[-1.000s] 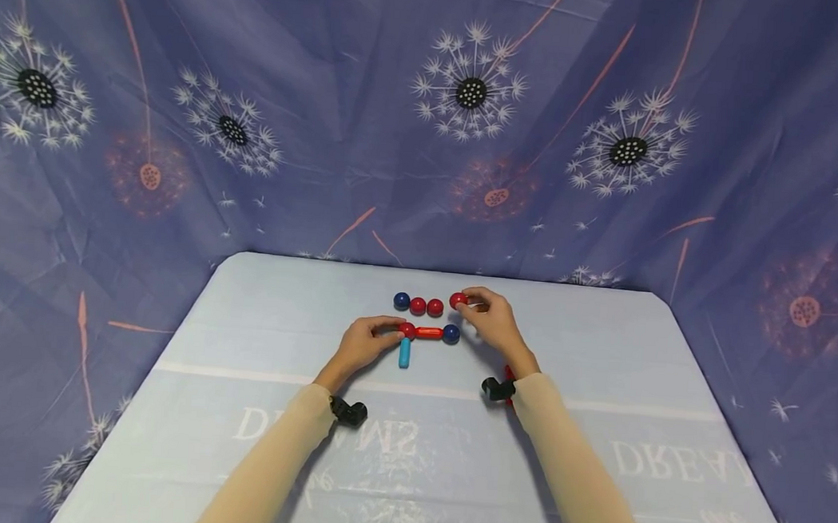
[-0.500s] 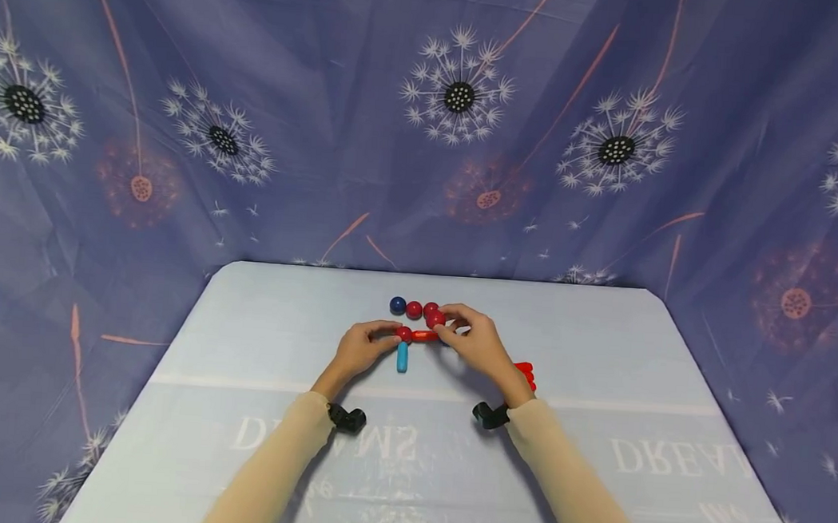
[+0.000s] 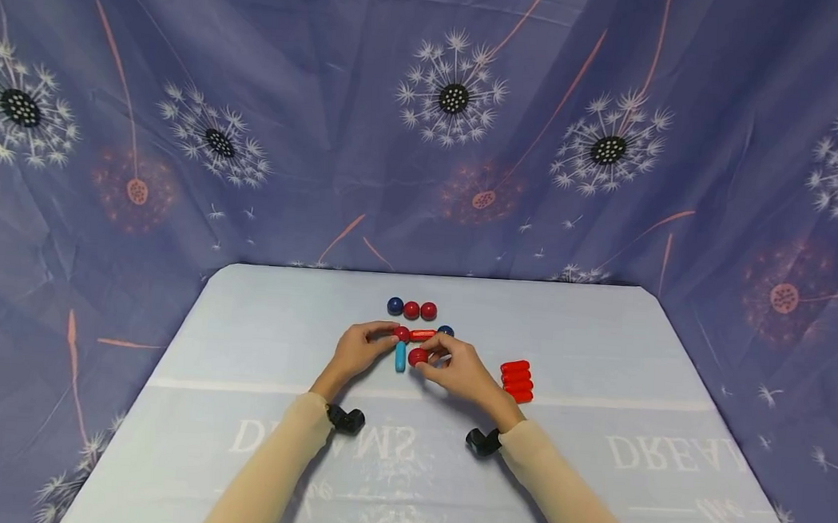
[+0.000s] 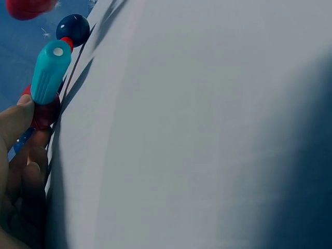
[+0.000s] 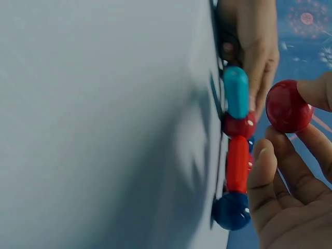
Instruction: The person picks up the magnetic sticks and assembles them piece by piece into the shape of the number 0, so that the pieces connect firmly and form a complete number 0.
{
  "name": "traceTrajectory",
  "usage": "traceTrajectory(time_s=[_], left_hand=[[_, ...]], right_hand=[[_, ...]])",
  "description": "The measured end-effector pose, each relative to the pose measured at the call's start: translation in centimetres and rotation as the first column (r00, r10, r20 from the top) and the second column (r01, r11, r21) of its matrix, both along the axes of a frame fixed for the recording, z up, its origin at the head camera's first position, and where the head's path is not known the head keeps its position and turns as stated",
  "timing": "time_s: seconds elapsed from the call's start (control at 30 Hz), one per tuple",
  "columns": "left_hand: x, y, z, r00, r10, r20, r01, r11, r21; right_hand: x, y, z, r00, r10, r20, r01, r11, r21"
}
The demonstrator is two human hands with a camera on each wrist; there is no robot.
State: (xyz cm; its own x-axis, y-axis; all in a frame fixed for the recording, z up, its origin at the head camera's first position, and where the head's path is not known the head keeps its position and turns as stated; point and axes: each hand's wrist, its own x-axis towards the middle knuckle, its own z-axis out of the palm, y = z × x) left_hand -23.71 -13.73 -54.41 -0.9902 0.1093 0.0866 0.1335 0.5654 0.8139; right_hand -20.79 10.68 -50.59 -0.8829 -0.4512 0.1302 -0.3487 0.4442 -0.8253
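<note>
My left hand pinches a red ball between thumb and fingers, close over the table. From that ball a light-blue stick points toward me, its near end bare. A red stick runs rightward from the same ball to a dark blue ball, forming a corner shape. My right hand pinches another red ball by its fingertips. In the head view this ball hovers just right of the light-blue stick, apart from it in the right wrist view.
Behind the joined pieces, a blue ball and two red balls sit in a row. Several red sticks lie side by side right of my right hand. The white table ends at a patterned purple cloth.
My right hand has carried its red ball from the back right toward me and leftward, past the red stick to beside the light-blue stick. My left hand keeps its grip in place.
</note>
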Motion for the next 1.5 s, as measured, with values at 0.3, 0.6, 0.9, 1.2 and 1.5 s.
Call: traceTrajectory(time_s=[0.3, 0.6, 0.9, 1.2, 1.5], left_hand=[[-0.1, 0.3, -0.1, 1.0, 0.004, 0.002, -0.004, 1.0, 0.009], [-0.1, -0.1, -0.2, 1.0, 0.008, -0.012, -0.008, 1.0, 0.003], [0.0, -0.2, -0.1, 1.0, 0.006, -0.015, -0.007, 1.0, -0.003], [-0.1, -0.2, -0.1, 1.0, -0.001, -0.013, 0.001, 1.0, -0.013], [-0.2, -0.2, -0.2, 1.0, 0.004, -0.016, -0.004, 1.0, -0.029]], right_hand=[[0.8, -0.4, -1.3, 0.999, 0.037, 0.012, -0.038, 0.999, 0.026], [1.1, -1.2, -2.1, 0.997, 0.073, 0.036, -0.074, 0.997, 0.028], [1.0, -1.9, -2.0, 0.994, 0.087, 0.061, -0.09, 0.995, 0.043], [0.8, -2.5, -2.0, 0.995, 0.08, 0.057, -0.083, 0.995, 0.051], [0.6, -2.8, -1.9, 0.996, 0.07, 0.046, -0.073, 0.995, 0.066]])
